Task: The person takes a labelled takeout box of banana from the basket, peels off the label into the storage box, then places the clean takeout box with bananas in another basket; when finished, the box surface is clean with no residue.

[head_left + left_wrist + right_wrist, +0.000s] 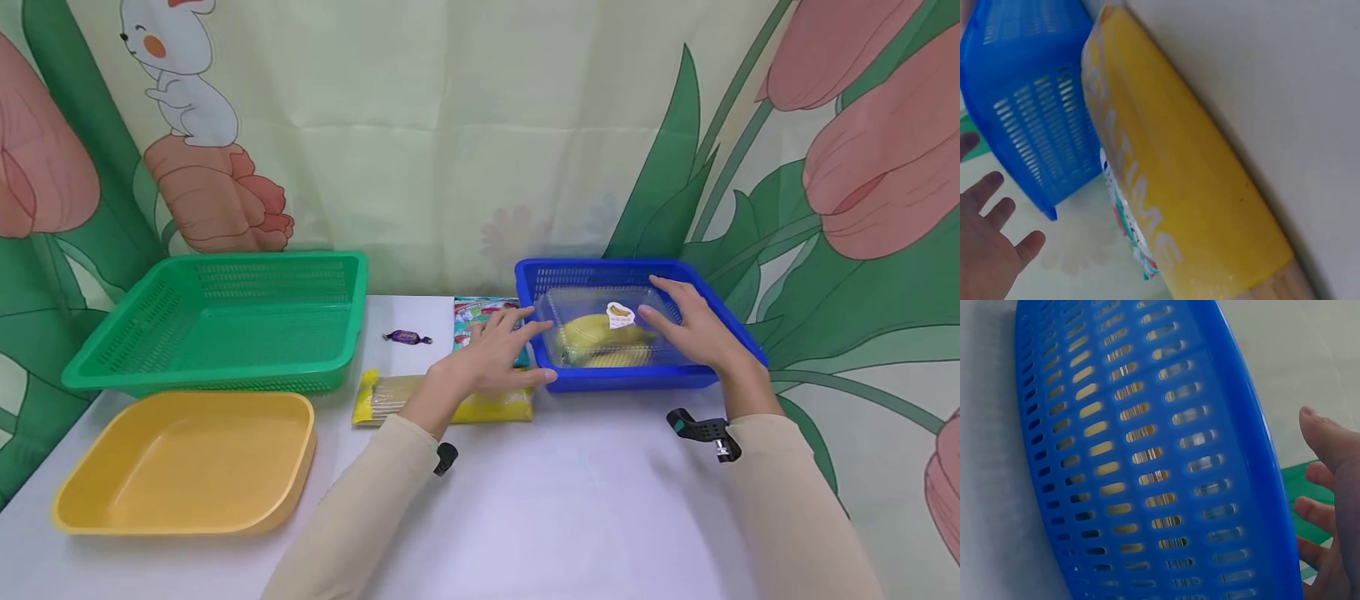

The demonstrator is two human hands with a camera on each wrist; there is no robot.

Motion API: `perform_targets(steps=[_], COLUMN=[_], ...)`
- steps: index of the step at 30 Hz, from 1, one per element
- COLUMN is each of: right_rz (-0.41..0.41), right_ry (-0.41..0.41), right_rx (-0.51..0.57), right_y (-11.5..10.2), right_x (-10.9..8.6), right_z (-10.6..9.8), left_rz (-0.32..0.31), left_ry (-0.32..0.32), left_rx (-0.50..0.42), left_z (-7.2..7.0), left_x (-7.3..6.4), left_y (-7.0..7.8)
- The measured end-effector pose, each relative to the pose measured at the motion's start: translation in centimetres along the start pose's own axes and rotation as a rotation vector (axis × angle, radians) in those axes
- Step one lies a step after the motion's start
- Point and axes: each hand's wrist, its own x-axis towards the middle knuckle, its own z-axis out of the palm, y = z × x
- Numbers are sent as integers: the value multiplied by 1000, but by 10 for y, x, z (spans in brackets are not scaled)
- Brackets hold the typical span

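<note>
The clear box (577, 303), with yellow fruit (596, 340) inside, lies in the blue basket (630, 380), its label (620, 316) facing up. The left grip (491, 354) is wide, fingers spread at the basket's left end; the right grip (693, 329) is wide too, over the right end of the box, thumb toward the label. Whether any fingertip touches the plastic, I cannot tell.

To handle the box well, both hands should take opposite ends evenly, fingers slipping down between box and basket walls rather than pinching the lid alone. The plastic looks thin, so a hard squeeze could buckle it or pop it open; support from below seems safer. Keep it level and well above the rim. The left wrist reaches over the yellow pack (491, 409) on the surface (585, 483), so avoid dragging that along.
</note>
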Motion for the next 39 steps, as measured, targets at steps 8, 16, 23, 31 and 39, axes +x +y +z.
perform_targets(steps=[8, 16, 23, 31, 39], right_rz=[34, 79, 133, 196, 256], right_ry=[-9, -48, -117, -174, -227], right_rx=[29, 47, 44, 80, 124], right_y=[11, 15, 17, 21, 23], right_x=[3, 4, 2, 2, 1], right_z=[6, 5, 2, 2, 1], left_rz=[-19, -28, -74, -106, -114], left_ry=[-54, -11, -22, -37, -20], left_rx=[62, 37, 78, 91, 67], left_z=[10, 3, -3, -7, -7], left_x=[5, 10, 16, 17, 14], left_y=[-3, -3, -5, -4, -4])
